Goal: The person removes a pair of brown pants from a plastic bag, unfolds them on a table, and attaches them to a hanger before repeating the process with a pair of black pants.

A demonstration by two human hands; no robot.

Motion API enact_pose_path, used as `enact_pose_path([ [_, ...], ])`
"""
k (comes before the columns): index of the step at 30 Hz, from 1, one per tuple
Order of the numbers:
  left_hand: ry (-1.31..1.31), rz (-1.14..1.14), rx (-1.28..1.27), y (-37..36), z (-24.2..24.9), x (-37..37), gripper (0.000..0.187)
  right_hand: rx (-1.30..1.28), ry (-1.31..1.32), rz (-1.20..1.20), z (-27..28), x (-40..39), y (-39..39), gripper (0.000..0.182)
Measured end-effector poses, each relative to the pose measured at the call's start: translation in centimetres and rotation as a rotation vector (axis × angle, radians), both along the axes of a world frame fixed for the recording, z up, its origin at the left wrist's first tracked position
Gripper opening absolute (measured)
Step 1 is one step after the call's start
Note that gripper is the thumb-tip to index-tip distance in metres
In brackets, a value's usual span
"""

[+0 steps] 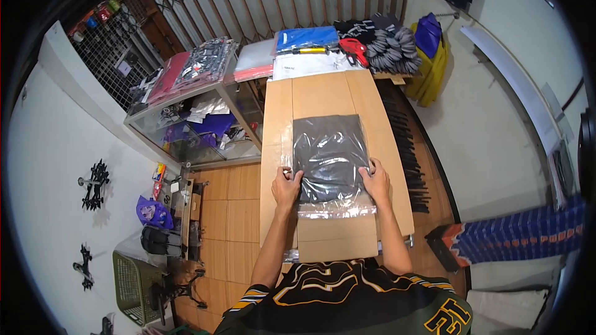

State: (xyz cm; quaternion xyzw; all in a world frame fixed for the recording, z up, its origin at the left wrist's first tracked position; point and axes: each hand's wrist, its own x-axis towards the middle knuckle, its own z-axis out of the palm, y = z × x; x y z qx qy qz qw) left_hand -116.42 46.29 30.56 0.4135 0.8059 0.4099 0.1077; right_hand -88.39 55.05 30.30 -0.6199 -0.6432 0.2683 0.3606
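A folded dark grey garment in a clear plastic bag lies flat on the cardboard-covered table in front of me. The bag's clear flap end points towards my body. My left hand grips the bag's left edge, thumb on top and fingers curled at the side. On the opposite edge, my right hand holds it the same way. The fingertips of both hands are partly hidden by the bag's edges. Beneath the flap, a brown cardboard piece reaches towards my shirt.
At the table's far end sit white paper sheets, a blue packet, a red tool and a pile of grey-black knit items. A glass display case stands left. A green basket is at lower left.
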Motion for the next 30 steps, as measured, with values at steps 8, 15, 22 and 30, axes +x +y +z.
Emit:
enact_pose_path([
  [8, -0.081, -0.105, 0.091, -2.6, -0.2, 0.2, 0.054, -0.153, 0.205, -0.037, -1.3, 3.2, -8.2, 0.041],
  [15, 0.143, -0.241, 0.266, -5.2, 3.3, 7.0, 0.054, -0.596, 0.842, -0.060, -0.1, 4.8, -13.6, 0.023],
  [22, -0.055, -0.705, 0.246, -5.5, 1.5, 13.8, 0.032, -0.584, 0.951, -0.095, -1.6, 3.9, -13.9, 0.018],
  [30, -0.086, -0.845, 0.266, -5.6, -0.4, 15.9, 0.027, -0.458, 0.860, -0.055, -2.2, 3.5, -13.8, 0.013],
])
